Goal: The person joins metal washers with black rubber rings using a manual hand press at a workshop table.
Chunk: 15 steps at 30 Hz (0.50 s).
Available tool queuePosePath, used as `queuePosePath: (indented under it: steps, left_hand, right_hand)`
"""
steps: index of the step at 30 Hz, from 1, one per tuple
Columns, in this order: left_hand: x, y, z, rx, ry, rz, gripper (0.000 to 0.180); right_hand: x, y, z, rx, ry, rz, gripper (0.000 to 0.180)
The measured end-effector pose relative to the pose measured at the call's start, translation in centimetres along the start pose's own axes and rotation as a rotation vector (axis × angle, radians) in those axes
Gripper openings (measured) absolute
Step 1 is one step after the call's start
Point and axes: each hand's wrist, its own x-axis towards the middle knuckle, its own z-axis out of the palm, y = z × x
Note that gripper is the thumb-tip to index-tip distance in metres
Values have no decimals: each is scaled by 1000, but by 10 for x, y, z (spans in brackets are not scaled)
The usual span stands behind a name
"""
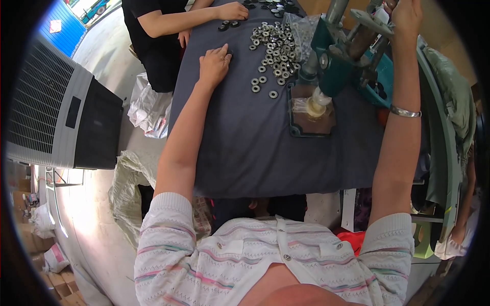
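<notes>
My left hand [214, 65] lies over the grey cloth on the left side of the table. Its fingers are bent together around a small dark round part [230, 51], which they partly hide. At the upper right, my right arm reaches up beside a green hand press [334, 71]. My right hand [407, 18] is closed on the press's handle, most of which the hand covers. Under the press head, a pale round die [316, 106] meets the brown base plate [301, 118]; whether a part sits in it is hidden. Many silvery ring-shaped parts [275, 48] lie heaped between my left hand and the press.
Across the table, another person's hand [234, 10] is near several black round parts [228, 25]. A clear plastic bag [302, 30] lies behind the press, and a teal basket [385, 76] stands to its right. A large air cooler [61, 102] is on the floor at left.
</notes>
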Motion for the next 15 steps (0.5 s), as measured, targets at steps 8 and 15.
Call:
queuePosePath:
  steps: [8,15]
  left_hand:
    - [-2,-4,-4,-12,-54,71,41]
    - [-7,12,-8,72,-8,117,37]
  right_hand:
    - [-3,-3,2,65,-5,52,18]
    - [-14,-24,5,78,-150,-5,15]
